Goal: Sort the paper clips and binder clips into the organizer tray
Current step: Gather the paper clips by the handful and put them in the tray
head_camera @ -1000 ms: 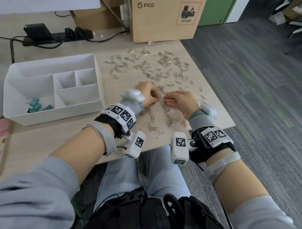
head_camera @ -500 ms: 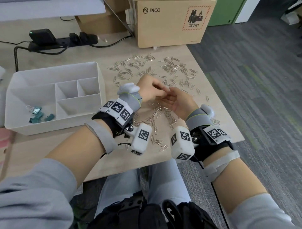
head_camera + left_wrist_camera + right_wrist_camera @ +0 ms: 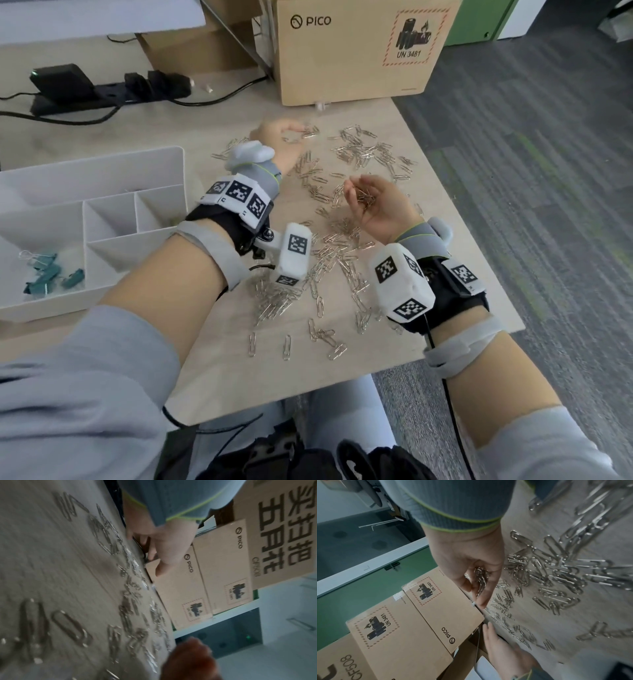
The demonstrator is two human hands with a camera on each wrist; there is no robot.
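Observation:
Silver paper clips (image 3: pixel 356 154) lie scattered over the wooden table, with a denser heap (image 3: pixel 274 301) near my left wrist. My right hand (image 3: pixel 363 198) is turned palm up above the middle of the table, its fingers curled round a bunch of paper clips (image 3: pixel 481 580). My left hand (image 3: pixel 291 135) reaches to the far clips near the cardboard box, fingers extended down onto them (image 3: pixel 154 555). The white organizer tray (image 3: pixel 92 174) stands at the left. Teal binder clips (image 3: pixel 48 274) lie in its front-left compartment. Its smaller compartments look empty.
A PICO cardboard box (image 3: pixel 352 51) stands at the table's back edge, just beyond my left hand. A black power strip (image 3: pixel 109 92) with cables lies at the back left. The table ends at the right, with grey carpet (image 3: pixel 548 205) below.
My hands were together over the clips. The left hand has since moved away to the far clips, and the right hand has turned palm up with a bunch of clips in it.

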